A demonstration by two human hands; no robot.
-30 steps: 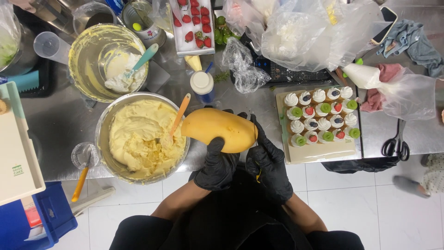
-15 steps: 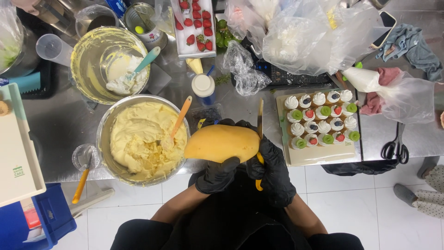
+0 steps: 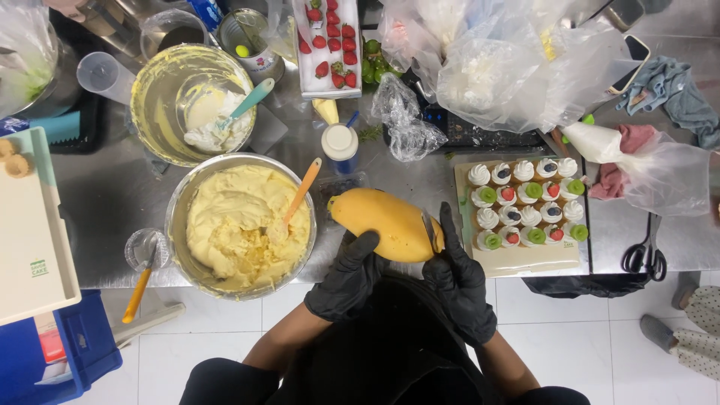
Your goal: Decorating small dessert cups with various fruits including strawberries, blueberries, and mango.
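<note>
Steel surface (image 3: 112, 202) — spans the whole width, crowded with baking gear.

Clear plastic bags (image 3: 495, 60) — heaped at the far right of centre, crumpled.

Large steel bowl (image 3: 180, 225) — near the front edge, left of centre; filled with pale yellow cream, an orange-handled spatula (image 3: 300, 193) leaning in it.

Second bowl (image 3: 150, 112) — behind the first, mostly scraped out, a little white cream and a teal-handled spatula (image 3: 247, 101) inside.

Board of small cakes (image 3: 517, 259) — right of centre, rows topped with white cream and bits of fruit.

Tray of strawberries (image 3: 330, 45) — at the far edge, above centre.

Mango (image 3: 379, 221) — whole, yellow-orange, held above the front edge of the surface between the large bowl and the cake board, lying roughly level, narrow end toward the bowl.

Left hand (image 3: 345, 281) — black glove, under the mango, fingers (image 3: 361, 246) curled up and pressed on its near side.

Right hand (image 3: 459, 281) — black glove, at the mango's right end, fingers closed round a knife.

Knife (image 3: 430, 231) — short blade laid against the mango's right end.

Scissors (image 3: 645, 251) — black handles, flat on the surface right of the cake board.

Small plastic cup (image 3: 144, 249) — left of the large bowl, at the front edge.
</note>
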